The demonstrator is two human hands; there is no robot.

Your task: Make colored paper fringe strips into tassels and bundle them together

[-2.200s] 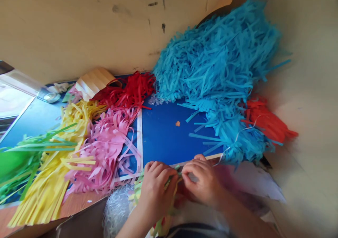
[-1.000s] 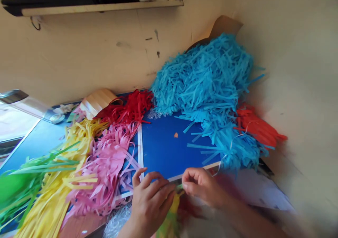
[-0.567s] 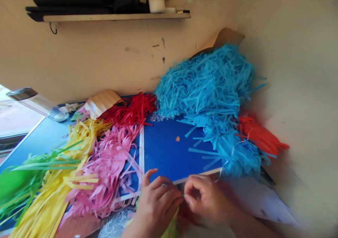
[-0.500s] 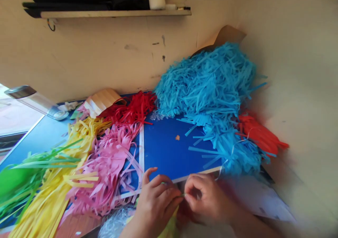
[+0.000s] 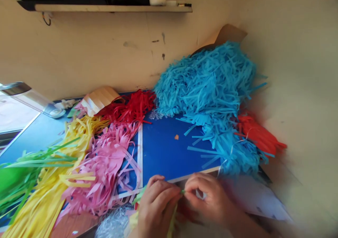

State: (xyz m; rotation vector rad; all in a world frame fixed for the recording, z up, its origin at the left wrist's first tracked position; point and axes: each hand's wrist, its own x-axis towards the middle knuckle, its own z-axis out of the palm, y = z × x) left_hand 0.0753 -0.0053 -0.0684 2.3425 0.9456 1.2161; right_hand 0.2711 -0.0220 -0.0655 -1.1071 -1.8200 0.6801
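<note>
My left hand and my right hand meet at the near edge of a blue board. Both are closed, fingertips pinched together on a thin green paper strip between them. Under my left hand hangs a bundle of green and yellow strips, mostly hidden by the hand. Red strips show faintly below my right hand.
A big heap of light-blue paper shreds fills the back right, with orange-red strips beside it. Pink strips, yellow strips, green strips and red strips lie on the left. A wall shelf hangs above.
My view rose from the table to take in the wall shelf. Both hands stayed at the board's near edge; my left fingers curled in closer to my right hand's pinch.
</note>
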